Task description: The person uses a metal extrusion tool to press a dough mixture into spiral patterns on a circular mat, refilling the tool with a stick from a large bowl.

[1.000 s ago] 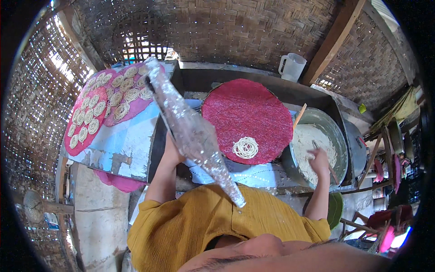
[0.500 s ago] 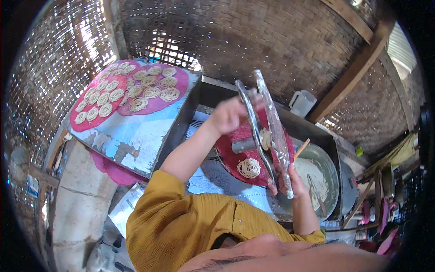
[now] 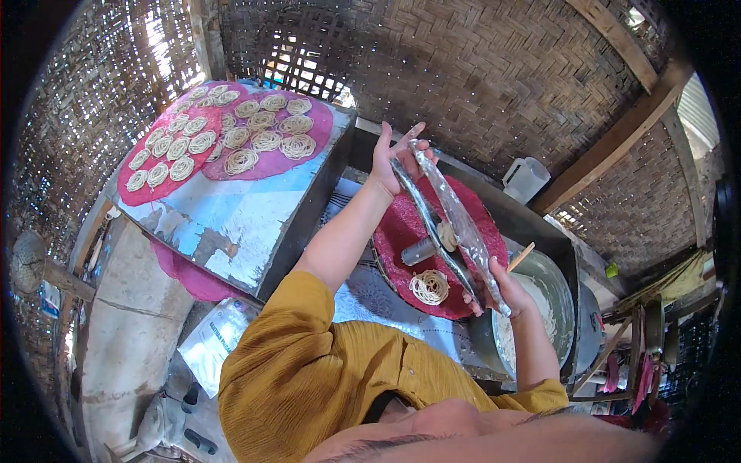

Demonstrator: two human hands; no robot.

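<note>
My two hands are on a wooden hand press (image 3: 461, 218) made of two long, worn bars with a grey metal cylinder (image 3: 419, 251) between them. My left hand (image 3: 396, 160) grips the far ends, thumb and a finger sticking out. My right hand (image 3: 511, 292) is wrapped round the near ends. Pale dough (image 3: 446, 236) shows between the bars, beside the cylinder. Below the press lies a round red mat (image 3: 488, 212). One coiled nest of pale strands (image 3: 429, 287) rests on its near part, just below the cylinder.
Left, a blue-and-white table (image 3: 177, 224) bears pink mats with several coiled nests (image 3: 202, 142). A large basin (image 3: 569, 297) of pale dough or batter, with a wooden stick (image 3: 521, 257), stands right. Behind it are a clear plastic jug (image 3: 527, 179) and a woven wall (image 3: 463, 77).
My left hand, blurred near the bars before, now holds their far ends. The view has shifted a little. My right hand keeps its hold on the near ends.
</note>
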